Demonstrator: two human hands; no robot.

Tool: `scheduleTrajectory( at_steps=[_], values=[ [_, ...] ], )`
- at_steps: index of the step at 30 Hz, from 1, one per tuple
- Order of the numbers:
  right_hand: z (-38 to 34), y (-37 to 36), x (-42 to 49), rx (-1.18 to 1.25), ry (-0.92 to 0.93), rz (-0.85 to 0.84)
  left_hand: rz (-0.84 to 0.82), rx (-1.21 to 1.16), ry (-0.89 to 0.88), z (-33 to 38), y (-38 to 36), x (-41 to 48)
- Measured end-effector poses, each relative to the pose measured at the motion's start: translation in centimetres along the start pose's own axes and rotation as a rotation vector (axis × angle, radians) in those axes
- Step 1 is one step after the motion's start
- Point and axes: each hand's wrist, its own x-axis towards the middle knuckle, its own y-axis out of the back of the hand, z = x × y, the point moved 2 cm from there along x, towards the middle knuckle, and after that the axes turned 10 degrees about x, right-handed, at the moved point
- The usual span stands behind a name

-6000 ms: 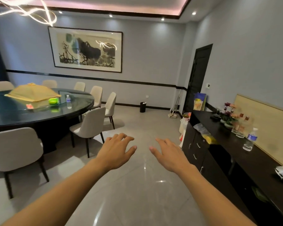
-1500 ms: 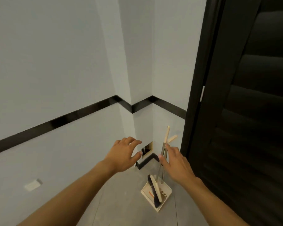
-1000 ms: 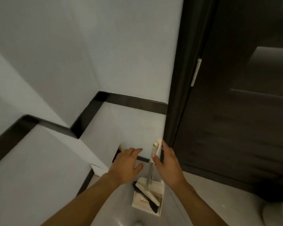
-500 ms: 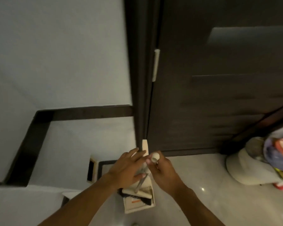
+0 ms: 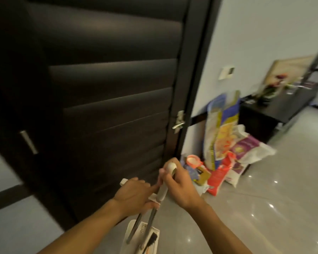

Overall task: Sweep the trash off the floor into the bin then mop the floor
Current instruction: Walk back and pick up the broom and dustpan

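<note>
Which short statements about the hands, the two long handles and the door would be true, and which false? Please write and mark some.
1. The right hand grips the handle with the rounded cream end. True.
2. The left hand is idle. False: it grips the second handle.
3. The dustpan is below both hands. True.
4. The dark door stands wide open. False: it looks closed.
5. The bags are left of the door. False: they lie to its right.
</note>
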Motion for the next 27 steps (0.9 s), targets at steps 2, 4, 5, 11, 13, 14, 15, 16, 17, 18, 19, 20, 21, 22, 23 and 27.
scheduleTrajectory(
  at_steps=[2,4,5,11,13,14,15,16,17,18,19,20,21,22,23,27],
  values=[
    [-1.5,5.2,-1.8,-0.047,0.042,0.053,0.039,-0.022,-0.004,3.8,2.2,3.6],
    [-2.9,10.8,-4.3,-0.090,0.087,0.125,0.083,-0.008,-0.031,8.3,4.6,7.2],
    [-3.3,13.8,-5.8,-0.114,0.113,0.173,0.112,0.008,-0.054,10.8,6.0,9.2],
    [-4.7,27.6,-14.0,-0.075,0.156,0.399,0.319,-0.050,-0.137,24.4,12.3,18.0],
    [-5.3,31.5,-16.3,-0.040,0.163,0.458,0.348,-0.072,-0.178,28.4,13.3,20.7],
    [-5.5,33.3,-17.3,-0.028,0.165,0.486,0.359,-0.087,-0.188,30.1,13.7,21.8],
    [-5.8,35.2,-18.4,-0.016,0.170,0.516,0.372,-0.111,-0.202,32.1,14.0,23.2],
    [-6.0,36.9,-19.2,-0.016,0.175,0.541,0.378,-0.134,-0.214,33.9,14.3,24.4],
    [-6.1,38.3,-19.8,-0.017,0.172,0.565,0.383,-0.150,-0.229,35.4,14.6,25.3],
    [-6.1,40.0,-20.4,-0.032,0.162,0.592,0.382,-0.165,-0.242,37.2,14.9,26.6],
    [-6.0,41.4,-20.8,-0.048,0.150,0.614,0.389,-0.193,-0.251,38.7,15.0,27.6],
    [-5.7,43.0,-21.2,-0.067,0.142,0.637,0.388,-0.215,-0.263,40.3,15.0,28.9],
    [-5.5,44.4,-21.4,-0.086,0.135,0.658,0.381,-0.236,-0.275,41.6,14.8,30.2],
    [-5.0,45.8,-21.4,-0.107,0.125,0.679,0.369,-0.253,-0.289,42.7,14.7,31.4],
    [-4.4,47.5,-21.4,-0.117,0.113,0.702,0.359,-0.261,-0.311,43.9,14.2,33.1],
    [-1.6,53.8,-20.7,-0.132,0.071,0.773,0.332,-0.285,-0.359,47.5,12.6,39.9]
  ],
)
